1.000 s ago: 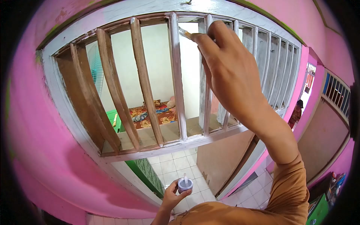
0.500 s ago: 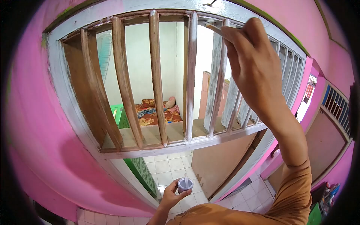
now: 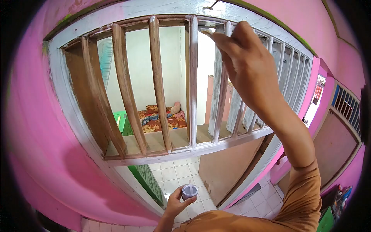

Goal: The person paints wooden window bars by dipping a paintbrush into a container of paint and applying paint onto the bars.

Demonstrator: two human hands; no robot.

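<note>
My right hand (image 3: 247,62) is raised to the top of a slatted wooden vent frame (image 3: 135,157) over a doorway. Its fingers are closed around a small paintbrush (image 3: 206,32), mostly hidden, whose tip is beside the top of a painted slat (image 3: 193,81). Low in the view, my left hand (image 3: 176,203) grips a small cup of pale grey paint (image 3: 190,192), with a whitish stick (image 3: 190,183) standing in it. The slats on the left, such as one brown slat (image 3: 157,77), are bare wood. Those to the right carry whitish-grey paint, streaky in places.
Pink wall (image 3: 46,135) surrounds the frame. Below it is a brown door (image 3: 232,166), with a green cabinet (image 3: 148,181) inside the room. A patterned mattress (image 3: 158,120) lies beyond the slats. Another door (image 3: 336,143) stands at right.
My right hand has shifted slightly left with the paintbrush, towards the painted slat. The view has moved a little. My left hand still holds the cup low down.
</note>
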